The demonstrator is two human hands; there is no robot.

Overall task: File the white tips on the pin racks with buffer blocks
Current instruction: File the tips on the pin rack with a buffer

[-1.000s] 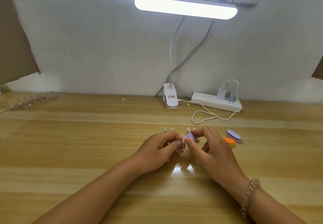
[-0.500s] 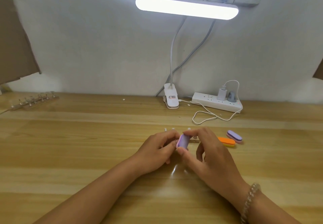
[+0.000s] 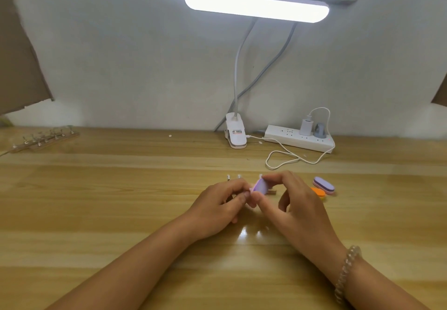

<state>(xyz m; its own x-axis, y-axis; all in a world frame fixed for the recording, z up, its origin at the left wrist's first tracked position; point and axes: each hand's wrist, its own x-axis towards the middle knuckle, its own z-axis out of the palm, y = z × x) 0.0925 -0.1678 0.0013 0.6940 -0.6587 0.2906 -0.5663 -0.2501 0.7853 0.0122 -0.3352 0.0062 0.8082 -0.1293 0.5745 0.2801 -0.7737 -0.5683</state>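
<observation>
Filing is underway, and I'd put it mid-task at best.

- Far pin rack (image 3: 46,138): at 10 o'clock from the hands, by the back edge of the worktop (image 3: 121,213) and well apart from them. Nobody is touching it. Its pins are too small to show whether tips are on them or filed, so I count it as left to do.
- Left hand (image 3: 217,203): forearm comes in from 7 o'clock. Fingers are curled in, with thumb and index pinched together at the near end of the block. The contact is hidden. My guess is it's steadying the near pin rack (image 3: 272,191), which shows only as a short wooden end between the hands.
- White tips (image 3: 239,176): three stand upright just behind the knuckles, at 12 o'clock from the left hand. I can't tell filed from unfiled at this size.
- Lilac buffer block (image 3: 260,186): tilted, with its flat face towards the camera. Its top end is up by the rightmost tip and its low end sits at the left fingertips.
- Right hand (image 3: 290,203): forearm comes in from 5 o'clock with a bracelet (image 3: 346,271) on the wrist. Thumb below and index on top pinch the block. The other fingers arch loosely over the rack.
- Spares: an orange buffer block (image 3: 319,192) and a purple buffer block (image 3: 324,185) lie at 3 o'clock from the right hand, touching each other and not in use.

Left to do: the remaining tips on this rack, then probably the far one.
</observation>
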